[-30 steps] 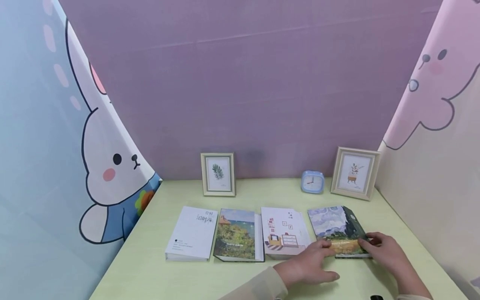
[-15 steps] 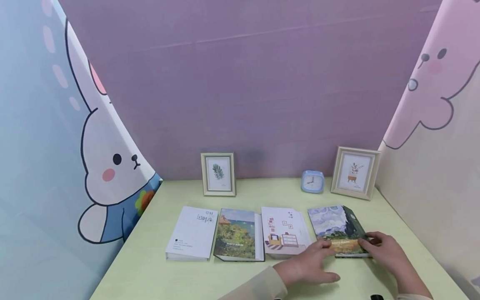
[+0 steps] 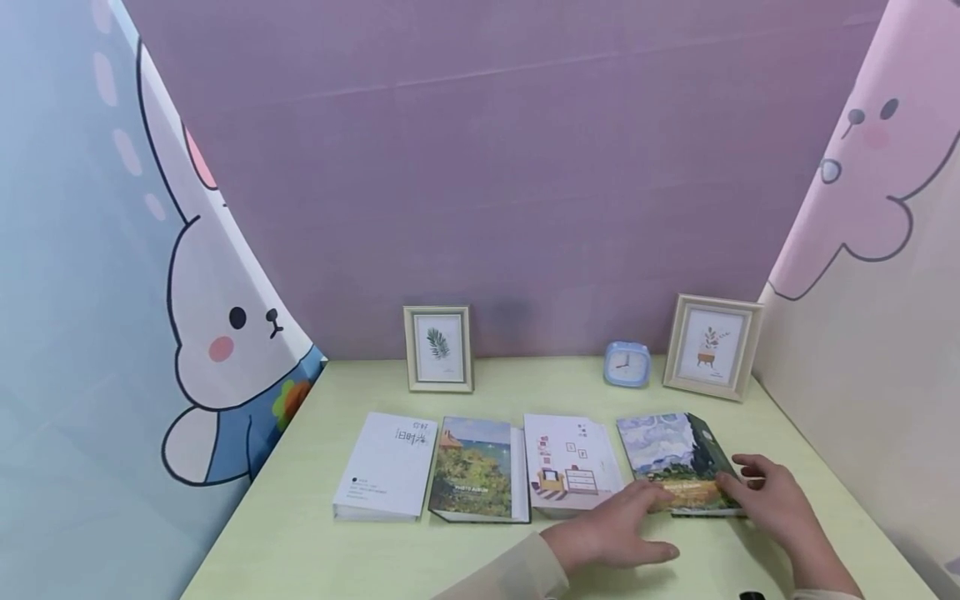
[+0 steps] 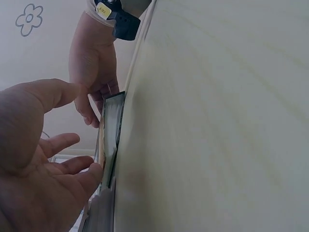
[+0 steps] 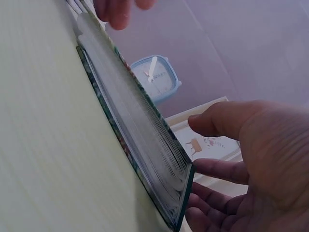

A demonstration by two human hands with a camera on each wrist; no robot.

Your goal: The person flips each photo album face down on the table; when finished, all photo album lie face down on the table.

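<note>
A photo album [image 3: 675, 458] with a painted landscape cover lies flat at the right end of a row of albums. Beside its left edge is my left hand [image 3: 618, 527], fingers extended and thumb held apart, with fingertips close to the cover. My right hand [image 3: 780, 508] is at its right edge. In the right wrist view, the fingers [image 5: 219, 169] reach the dark spine while the thumb stays above the cover. The white page block [image 5: 137, 116] faces that camera. In the left wrist view, nothing sits between the left thumb and fingers.
Left of it lie a white album with furniture drawings [image 3: 570, 467], a garden-painting album [image 3: 472, 471] and a plain white album [image 3: 386, 467]. Behind stand a leaf-print frame [image 3: 438, 350], a blue clock [image 3: 627, 365] and a plant-print frame [image 3: 712, 346]. Fabric walls enclose the table [image 3: 300, 550].
The album stays in place. My right hand's fingers have lifted and spread slightly at its right edge, and my left hand has shifted marginally. The head view moved a little.
</note>
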